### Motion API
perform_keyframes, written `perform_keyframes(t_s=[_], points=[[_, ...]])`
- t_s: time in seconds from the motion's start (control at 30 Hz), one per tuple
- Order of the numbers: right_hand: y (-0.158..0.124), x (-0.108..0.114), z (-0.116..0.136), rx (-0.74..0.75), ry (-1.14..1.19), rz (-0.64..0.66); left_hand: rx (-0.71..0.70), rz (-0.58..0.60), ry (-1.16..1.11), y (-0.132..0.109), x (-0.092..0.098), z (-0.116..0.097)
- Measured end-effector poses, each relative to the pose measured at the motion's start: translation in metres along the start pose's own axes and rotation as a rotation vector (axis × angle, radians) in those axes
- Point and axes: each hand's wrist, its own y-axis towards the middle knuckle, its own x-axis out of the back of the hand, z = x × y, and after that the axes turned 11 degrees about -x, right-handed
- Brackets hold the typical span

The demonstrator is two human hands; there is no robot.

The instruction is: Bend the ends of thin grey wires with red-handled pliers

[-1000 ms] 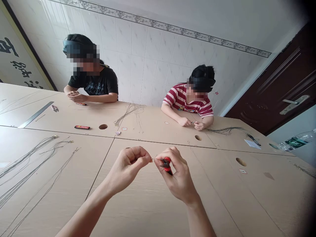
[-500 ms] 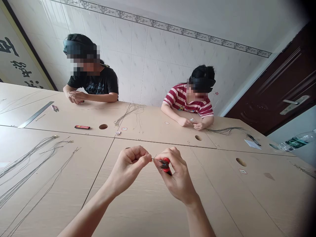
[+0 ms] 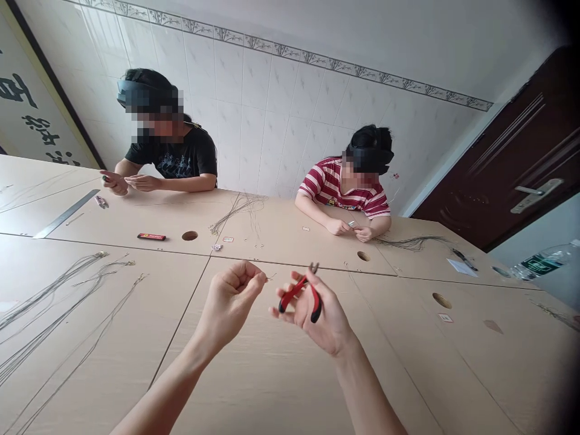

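My left hand point(image 3: 235, 302) is closed in a pinch above the table, with a short end of thin wire point(image 3: 272, 276) poking out past the thumb and forefinger. To its right, my right hand point(image 3: 321, 317) holds small pliers point(image 3: 299, 293) with red and black handles. Their jaws point up and away from me, and the handles are spread across the open-looking palm. The fingers of that hand are partly behind the handles. A gap separates the pliers from the wire. What else of the wire lies inside my left fist is hidden.
Bundles of thin cords point(image 3: 67, 287) lie at the left, another bundle point(image 3: 238, 211) beyond my hands. A metal ruler point(image 3: 67, 212), a red box cutter point(image 3: 151, 237) and a table hole point(image 3: 189, 235) are farther off. Two co-workers point(image 3: 181, 154) sit across the table point(image 3: 254, 380).
My right hand has moved away from the wire end and turned palm up, swinging the pliers so the handles show. The left co-worker's hands have lifted and parted, holding something green-tipped.
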Motion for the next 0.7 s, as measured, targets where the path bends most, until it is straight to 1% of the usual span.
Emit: perform_keyframes(t_s=[0.03, 0.07, 0.2, 0.27, 0.4, 0.57, 0.7], points=[[-0.002, 0.002, -0.003, -0.048, -0.047, 0.009, -0.011, -0.01, 0.012, 0.001, -0.001, 0.002], [-0.005, 0.002, -0.008, -0.047, -0.149, -0.012, -0.023, -0.018, 0.023, 0.002, -0.002, 0.003], [-0.018, 0.001, -0.026, 0.103, -0.8, -0.197, -0.046, -0.022, 0.084, 0.001, -0.005, 0.007], [-0.021, -0.001, -0.031, 0.157, -0.986, -0.261, -0.057, -0.019, 0.12, -0.001, -0.007, 0.009], [-0.021, -0.002, -0.03, 0.223, -1.102, -0.315, -0.102, -0.018, 0.173, -0.004, -0.01, 0.01], [-0.02, -0.004, -0.026, 0.333, -1.159, -0.301, -0.137, -0.011, 0.22, -0.005, -0.014, 0.007], [-0.02, -0.006, -0.025, 0.355, -1.194, -0.328, -0.168, 0.006, 0.254, -0.006, -0.014, 0.007]])
